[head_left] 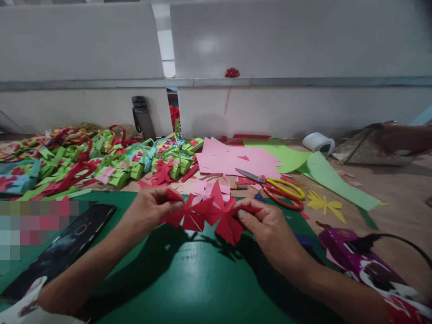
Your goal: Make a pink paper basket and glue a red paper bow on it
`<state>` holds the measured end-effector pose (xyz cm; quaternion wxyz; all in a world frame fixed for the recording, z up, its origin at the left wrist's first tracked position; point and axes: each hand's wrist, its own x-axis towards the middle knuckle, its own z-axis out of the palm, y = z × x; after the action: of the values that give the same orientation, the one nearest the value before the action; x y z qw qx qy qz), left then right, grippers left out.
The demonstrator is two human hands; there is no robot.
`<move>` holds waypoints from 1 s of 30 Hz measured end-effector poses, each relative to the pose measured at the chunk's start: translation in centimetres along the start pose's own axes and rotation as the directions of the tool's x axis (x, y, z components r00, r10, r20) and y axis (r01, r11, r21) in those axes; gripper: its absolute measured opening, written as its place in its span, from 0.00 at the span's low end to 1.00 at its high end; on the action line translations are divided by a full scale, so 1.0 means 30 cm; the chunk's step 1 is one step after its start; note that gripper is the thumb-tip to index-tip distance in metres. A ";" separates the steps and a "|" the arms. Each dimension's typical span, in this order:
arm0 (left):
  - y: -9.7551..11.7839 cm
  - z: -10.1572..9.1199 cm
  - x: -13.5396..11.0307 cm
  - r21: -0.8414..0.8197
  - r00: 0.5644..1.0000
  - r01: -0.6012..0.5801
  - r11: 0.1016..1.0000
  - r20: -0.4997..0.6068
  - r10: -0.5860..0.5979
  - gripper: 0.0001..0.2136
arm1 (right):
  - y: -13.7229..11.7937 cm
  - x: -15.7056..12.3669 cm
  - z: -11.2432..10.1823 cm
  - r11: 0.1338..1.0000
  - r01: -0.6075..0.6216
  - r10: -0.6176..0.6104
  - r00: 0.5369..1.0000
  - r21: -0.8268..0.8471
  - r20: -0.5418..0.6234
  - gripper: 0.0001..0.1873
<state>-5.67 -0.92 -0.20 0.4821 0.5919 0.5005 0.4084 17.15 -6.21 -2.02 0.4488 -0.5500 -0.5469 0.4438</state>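
Observation:
Two red paper flowers are stretched out side by side above a green cutting mat (189,279). My left hand (153,207) pinches an outer petal of the left red paper flower (194,216) between thumb and fingers. The right red paper flower (226,213) has a petal pinched in my right hand (263,220). The flowers meet or overlap in the middle; whether they are joined I cannot tell. Behind them lie pink paper cut-outs (205,189). Scissors (270,184) with yellow and red handles rest just past my right hand.
Small green and blue paper bags (121,173) with flowers are heaped at the left back. A phone (64,247) lies on the mat. Pink sheets (236,157), green paper (337,180), a yellow butterfly (324,204), a purple corded device (351,247) and a bottle (143,117) surround the mat.

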 end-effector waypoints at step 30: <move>0.087 -0.040 -0.037 -0.698 0.931 -0.312 0.644 -0.358 0.063 0.01 | -0.114 0.161 0.291 0.967 -0.239 0.213 0.949 0.090 0.231 0.06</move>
<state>-6.48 -1.90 2.61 0.5535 0.3222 0.2921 0.7103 7.96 -1.30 -0.43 0.3632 -0.5294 -0.4995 0.5816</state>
